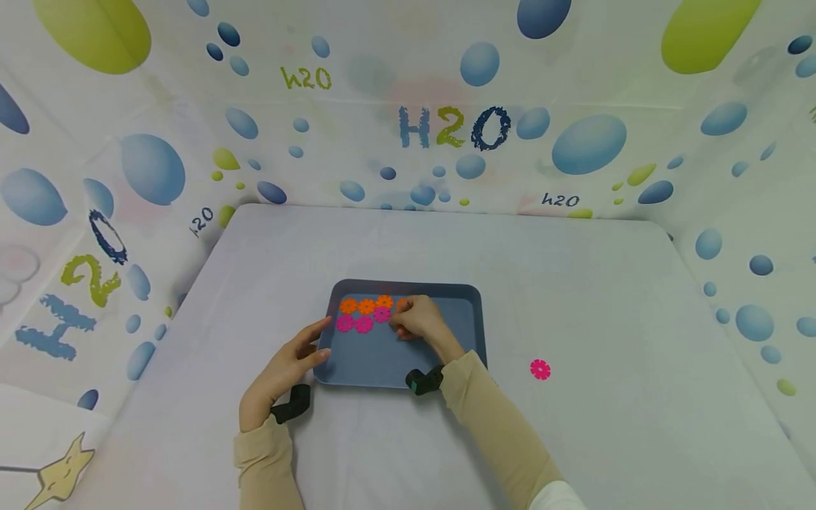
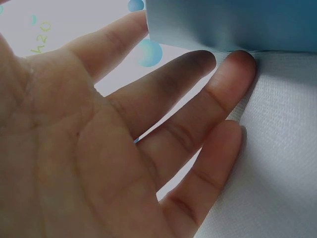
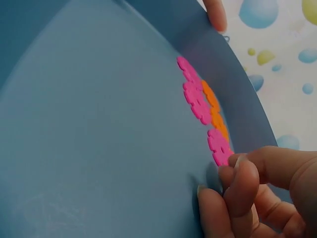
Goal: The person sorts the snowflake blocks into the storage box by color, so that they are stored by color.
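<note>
A blue-grey tray [image 1: 370,368] lies on the white table. In it are orange flower-shaped pieces [image 1: 366,307] in a row along the far side, with pink flower-shaped pieces [image 1: 363,324] in front of them. My right hand [image 1: 421,319] has its thumb and fingertips pinched together at the edge of the rightmost pink flower piece [image 3: 218,146]; its fingers partly hide an orange piece in the head view. At the tray's left side, my left hand [image 1: 287,368] rests its loosely extended fingers [image 2: 173,129] against the wall, the thumb near the rim.
One more pink flower piece [image 1: 540,369] lies on the white table cloth [image 1: 605,304], right of the tray. Printed fabric walls [image 1: 357,142] with drops and lettering stand behind and at both sides. Dark wrist cameras [image 1: 293,404] are strapped to the wrists.
</note>
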Demonstrator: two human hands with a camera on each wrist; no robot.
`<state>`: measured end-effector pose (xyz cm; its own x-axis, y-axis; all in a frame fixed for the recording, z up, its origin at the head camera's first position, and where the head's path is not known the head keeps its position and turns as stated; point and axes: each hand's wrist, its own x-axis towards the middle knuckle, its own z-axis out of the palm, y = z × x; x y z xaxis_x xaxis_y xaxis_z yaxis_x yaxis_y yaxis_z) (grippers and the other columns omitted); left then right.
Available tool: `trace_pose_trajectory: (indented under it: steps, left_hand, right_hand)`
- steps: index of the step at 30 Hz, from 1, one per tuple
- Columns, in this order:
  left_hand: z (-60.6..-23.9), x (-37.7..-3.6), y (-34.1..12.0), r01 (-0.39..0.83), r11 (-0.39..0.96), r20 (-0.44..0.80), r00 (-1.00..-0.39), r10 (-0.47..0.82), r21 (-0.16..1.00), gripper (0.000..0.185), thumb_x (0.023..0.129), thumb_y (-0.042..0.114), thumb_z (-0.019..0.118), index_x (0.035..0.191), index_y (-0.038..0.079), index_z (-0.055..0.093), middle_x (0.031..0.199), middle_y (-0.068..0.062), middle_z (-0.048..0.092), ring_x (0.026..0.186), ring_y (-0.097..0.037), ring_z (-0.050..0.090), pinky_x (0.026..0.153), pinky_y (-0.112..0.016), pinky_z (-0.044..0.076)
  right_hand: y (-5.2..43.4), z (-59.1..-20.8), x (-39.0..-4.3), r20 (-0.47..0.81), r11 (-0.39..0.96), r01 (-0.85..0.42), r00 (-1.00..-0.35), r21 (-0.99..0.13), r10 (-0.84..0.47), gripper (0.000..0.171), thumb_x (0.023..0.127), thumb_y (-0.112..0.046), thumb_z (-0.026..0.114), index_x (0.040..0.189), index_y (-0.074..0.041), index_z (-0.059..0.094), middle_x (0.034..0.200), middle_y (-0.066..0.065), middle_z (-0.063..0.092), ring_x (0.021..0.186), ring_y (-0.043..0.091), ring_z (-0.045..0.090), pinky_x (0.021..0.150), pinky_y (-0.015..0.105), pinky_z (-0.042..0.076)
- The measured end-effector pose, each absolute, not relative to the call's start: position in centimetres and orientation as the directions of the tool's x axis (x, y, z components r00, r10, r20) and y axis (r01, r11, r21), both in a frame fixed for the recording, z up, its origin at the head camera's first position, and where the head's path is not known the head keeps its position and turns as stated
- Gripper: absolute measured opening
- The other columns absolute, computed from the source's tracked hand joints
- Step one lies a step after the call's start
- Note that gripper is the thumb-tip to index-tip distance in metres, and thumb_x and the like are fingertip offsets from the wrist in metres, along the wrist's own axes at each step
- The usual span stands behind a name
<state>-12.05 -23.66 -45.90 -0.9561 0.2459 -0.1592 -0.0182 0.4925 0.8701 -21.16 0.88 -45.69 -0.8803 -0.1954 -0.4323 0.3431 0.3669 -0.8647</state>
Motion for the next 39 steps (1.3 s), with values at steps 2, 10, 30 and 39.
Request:
trace_pose_trajectory:
  steps: [2, 10, 30, 39]
  left_hand:
    - [-45.9, -12.1, -23.6, -0.019, 0.494, -0.161, -0.956, 0.246, 0.869, 0.060, 0.091, 0.027, 0.057, 0.144, 0.017, 0.031, 0.143, -0.023, 0.030, 0.119, -0.044, 0.043, 0.093, -0.054, 0.038]
    - [-45.9, -12.1, -23.5, -0.014, 0.497, -0.162, -0.953, 0.255, 0.868, 0.058, 0.092, 0.025, 0.055, 0.144, 0.017, 0.030, 0.143, -0.025, 0.029, 0.119, -0.044, 0.042, 0.093, -0.054, 0.039]
    - [-45.7, -11.9, -23.6, -0.022, 0.502, -0.167, -0.954, 0.247, 0.865, 0.058, 0.092, 0.026, 0.055, 0.144, 0.018, 0.031, 0.144, -0.024, 0.029, 0.119, -0.043, 0.043, 0.093, -0.054, 0.039]
    - [-45.6, -11.9, -23.7, -0.019, 0.508, -0.166, -0.955, 0.244, 0.861, 0.058, 0.092, 0.026, 0.056, 0.144, 0.017, 0.031, 0.143, -0.025, 0.030, 0.118, -0.043, 0.043, 0.092, -0.053, 0.039]
  right_hand:
    - [0.9, -45.6, -21.2, -0.426, 0.360, 0.336, -0.880, -0.870, -0.209, 0.016, 0.079, -0.004, 0.066, 0.094, -0.003, 0.062, 0.073, 0.010, 0.063, 0.048, 0.012, 0.056, 0.051, 0.027, 0.053]
    - [0.9, -45.1, -21.2, -0.430, 0.416, 0.306, -0.868, -0.856, -0.247, 0.032, 0.083, -0.006, 0.062, 0.114, -0.013, 0.064, 0.064, 0.008, 0.062, 0.048, 0.014, 0.055, 0.049, 0.028, 0.052]
    - [2.8, -44.3, -21.3, -0.461, 0.363, 0.364, -0.857, -0.858, -0.231, 0.012, 0.085, -0.009, 0.063, 0.095, -0.004, 0.067, 0.073, 0.009, 0.061, 0.052, 0.015, 0.057, 0.055, 0.032, 0.054]
    - [5.2, -42.5, -21.4, -0.410, 0.333, 0.327, -0.885, -0.884, -0.220, 0.020, 0.087, -0.011, 0.060, 0.104, -0.004, 0.066, 0.082, 0.014, 0.062, 0.059, 0.016, 0.058, 0.062, 0.037, 0.055]
